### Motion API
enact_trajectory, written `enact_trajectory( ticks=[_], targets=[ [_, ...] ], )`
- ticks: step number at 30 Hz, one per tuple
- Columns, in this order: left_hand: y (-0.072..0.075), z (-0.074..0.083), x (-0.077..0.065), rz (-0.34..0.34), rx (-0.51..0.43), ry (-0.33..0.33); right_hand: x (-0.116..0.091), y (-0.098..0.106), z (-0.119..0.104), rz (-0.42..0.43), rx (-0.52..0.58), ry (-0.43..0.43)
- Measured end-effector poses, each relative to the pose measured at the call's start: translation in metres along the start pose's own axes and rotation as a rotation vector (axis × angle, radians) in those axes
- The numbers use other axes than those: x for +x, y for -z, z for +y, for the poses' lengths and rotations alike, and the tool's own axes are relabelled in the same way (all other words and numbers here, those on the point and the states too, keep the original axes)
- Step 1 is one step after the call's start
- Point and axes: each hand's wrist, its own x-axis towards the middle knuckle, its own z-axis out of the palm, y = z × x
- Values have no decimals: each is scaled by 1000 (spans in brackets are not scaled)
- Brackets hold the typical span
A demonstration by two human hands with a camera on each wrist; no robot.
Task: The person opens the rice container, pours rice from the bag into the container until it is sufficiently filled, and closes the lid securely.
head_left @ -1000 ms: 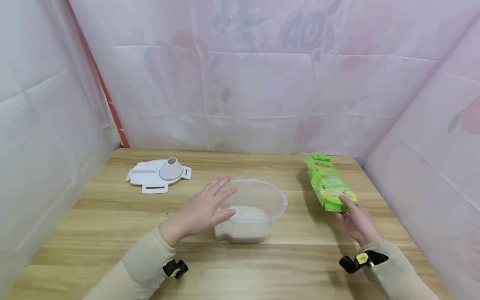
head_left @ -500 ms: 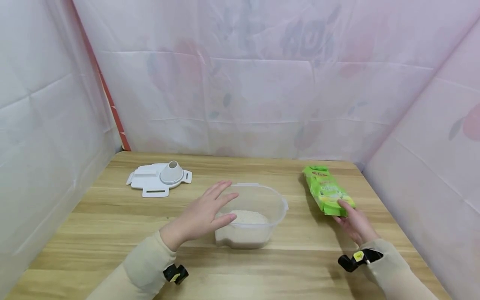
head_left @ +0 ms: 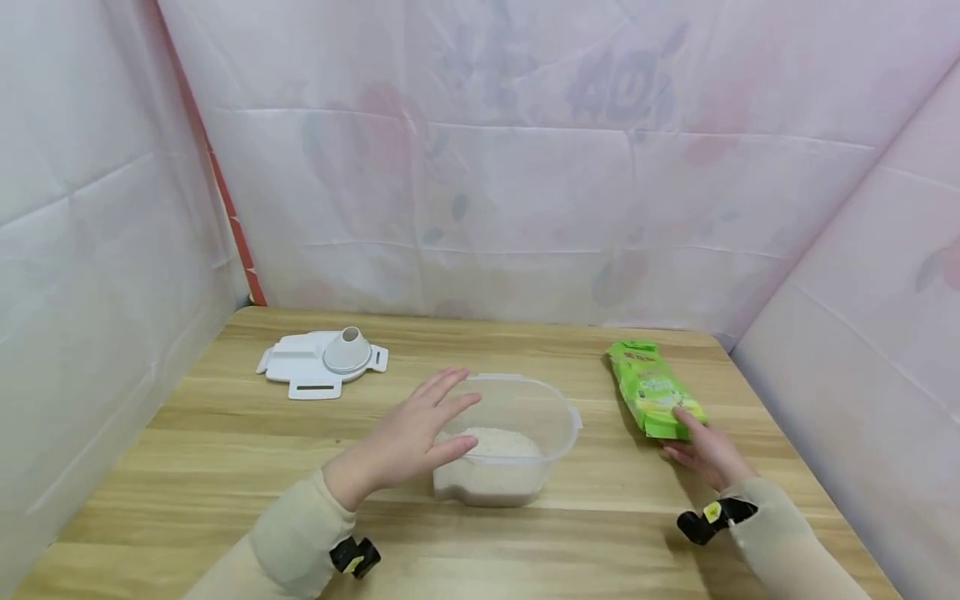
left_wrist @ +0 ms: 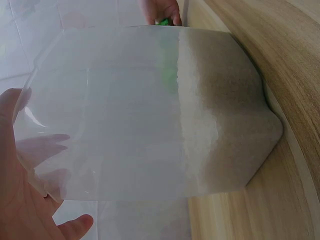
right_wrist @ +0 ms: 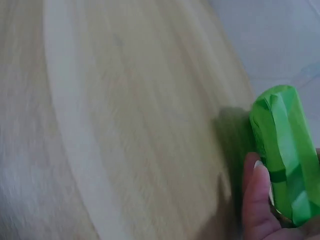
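My left hand (head_left: pixel 408 437) has its fingers spread at the left rim of a clear plastic container (head_left: pixel 525 404). White rice (head_left: pixel 498 443) fills the bottom of it. Seen in the left wrist view, the container's wall (left_wrist: pixel 125 125) stands between that hand (left_wrist: pixel 20 185) and the grain. On the right, my right hand (head_left: pixel 708 454) pinches the near end of a green plastic packet (head_left: pixel 652 387), thumb on top and fingers beneath. The right wrist view shows the packet's crumpled green end (right_wrist: pixel 285 155) close over the table, throwing a shadow.
A flat white lid-like part (head_left: pixel 303 358) with a cone-shaped spout (head_left: pixel 347 350) lies at the back left of the wooden table (head_left: pixel 187 475). Printed sheeting (head_left: pixel 525 183) hangs behind the table and along both sides.
The packet has sunk slightly toward the table in my right hand. My left hand stays at the container's rim. The head view has tilted up a little.
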Motion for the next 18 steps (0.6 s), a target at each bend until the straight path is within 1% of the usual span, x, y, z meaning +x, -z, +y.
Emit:
enact_trajectory(
  ticks=[3,5,8,12,14,16,18],
  targets=[
    [1,2,0,0,3,-5,-3,3,1,22,-131,-14],
    [1,3,0,2,0,-9,-4,4,-1,46,-174,-22],
    [1,3,-1,3,-4,-8,-5,4,-3,66,-184,-23],
    [2,4,-1,-3,-9,-3,-8,1,-4,57,-137,6],
    [3,4,-2,-6,-10,0,-10,-2,-5,50,-137,25],
    [3,4,-1,-5,-9,-1,-12,-4,-6,48,-164,46],
    [2,3,-1,-3,-6,0,-12,-6,-6,56,-246,63]
  ],
)
